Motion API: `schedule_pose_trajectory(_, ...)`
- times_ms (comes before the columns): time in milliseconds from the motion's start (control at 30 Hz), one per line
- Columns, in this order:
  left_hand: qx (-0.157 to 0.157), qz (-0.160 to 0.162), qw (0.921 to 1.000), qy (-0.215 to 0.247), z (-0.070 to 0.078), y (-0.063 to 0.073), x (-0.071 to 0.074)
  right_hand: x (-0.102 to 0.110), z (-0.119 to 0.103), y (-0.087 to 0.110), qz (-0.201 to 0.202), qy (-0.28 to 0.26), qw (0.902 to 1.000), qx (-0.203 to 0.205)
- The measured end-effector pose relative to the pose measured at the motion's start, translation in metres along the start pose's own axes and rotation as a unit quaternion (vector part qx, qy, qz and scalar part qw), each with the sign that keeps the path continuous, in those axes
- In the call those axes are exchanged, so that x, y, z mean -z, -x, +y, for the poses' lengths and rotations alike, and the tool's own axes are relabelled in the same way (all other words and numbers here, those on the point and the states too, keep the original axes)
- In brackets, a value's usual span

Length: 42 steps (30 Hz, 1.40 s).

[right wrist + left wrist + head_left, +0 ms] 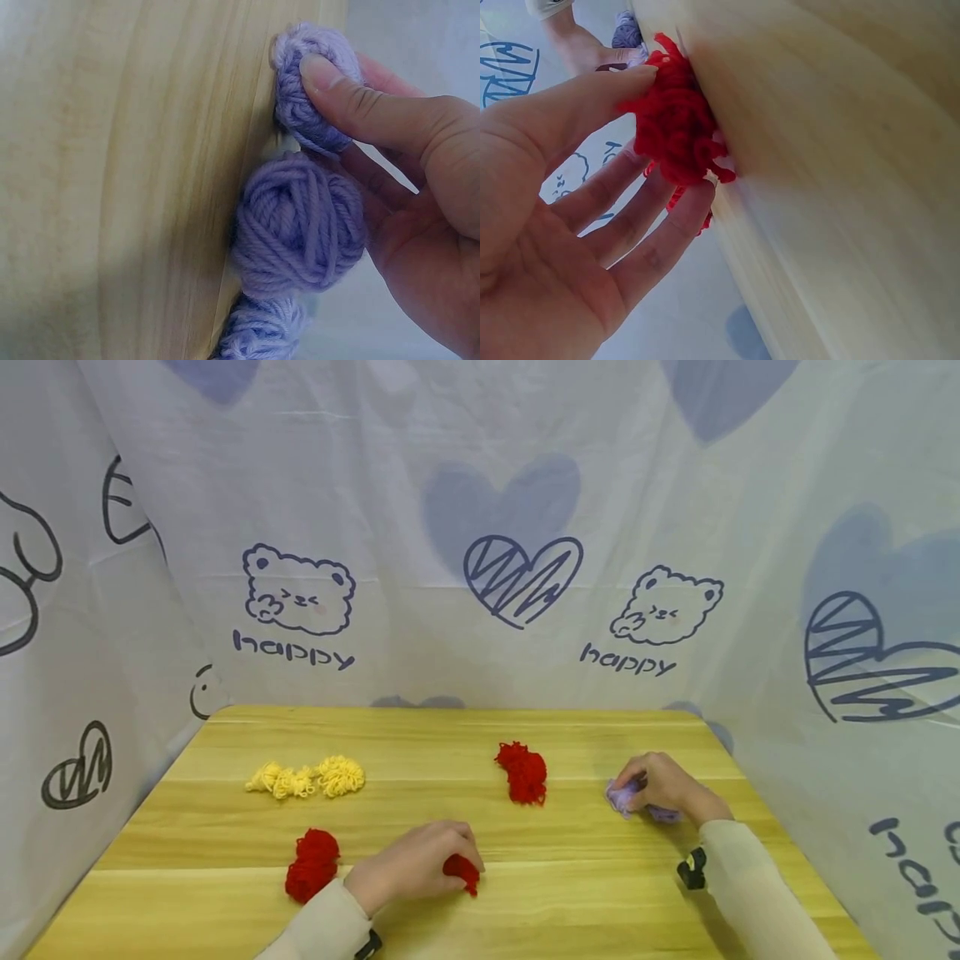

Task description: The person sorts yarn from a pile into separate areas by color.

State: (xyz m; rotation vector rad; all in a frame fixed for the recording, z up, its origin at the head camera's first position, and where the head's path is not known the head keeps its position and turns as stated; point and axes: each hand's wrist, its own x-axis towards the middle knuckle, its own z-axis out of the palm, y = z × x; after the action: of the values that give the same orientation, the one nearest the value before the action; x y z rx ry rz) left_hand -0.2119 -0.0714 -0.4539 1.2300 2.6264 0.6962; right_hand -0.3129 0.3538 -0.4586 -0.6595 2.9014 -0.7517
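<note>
My left hand [412, 864] holds a small bundle of red yarn [462, 870] low over the front middle of the table. In the left wrist view, thumb and fingers close around that red yarn [675, 127] from opposite sides. At the right, my right hand [663, 785] pinches a ball of light purple yarn [621, 798]. The right wrist view shows its thumb on this purple ball [294, 105]. Beside it, below the palm side, sit a second purple ball [296, 232] and a third purple bundle [262, 330], both apart from the fingertips.
Red yarn [312, 864] lies left of my left forearm. More red yarn [525, 774] lies farther back, between the hands. Yellow yarn bundles [341, 775] form a row at back left. A printed white cloth [405, 643] hangs behind and beside the wooden table [585, 902].
</note>
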Motion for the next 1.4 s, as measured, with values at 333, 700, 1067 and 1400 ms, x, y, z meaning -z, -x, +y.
schedule_pose_trajectory(333, 0.006, 0.002, 1.0, 0.004, -0.001, 0.001, 0.0, -0.001, 0.002, -0.001, 0.002, 0.001, 1.0, -0.002)
schedule_pose_trajectory(700, -0.011, 0.012, 0.9994, 0.032, -0.006, 0.007, 0.0, -0.002, 0.004, -0.001, 0.002, 0.002, 1.0, -0.001)
schedule_pose_trajectory(1067, -0.013, 0.034, 0.9988, 0.032, -0.009, 0.017, 0.012, -0.002, 0.001, 0.0, 0.002, 0.0, 1.0, -0.001)
schedule_pose_trajectory(1400, 0.012, 0.03, 0.9985, 0.044, -0.017, 0.033, 0.026, -0.001, 0.001, 0.0, 0.003, 0.002, 1.0, 0.008)
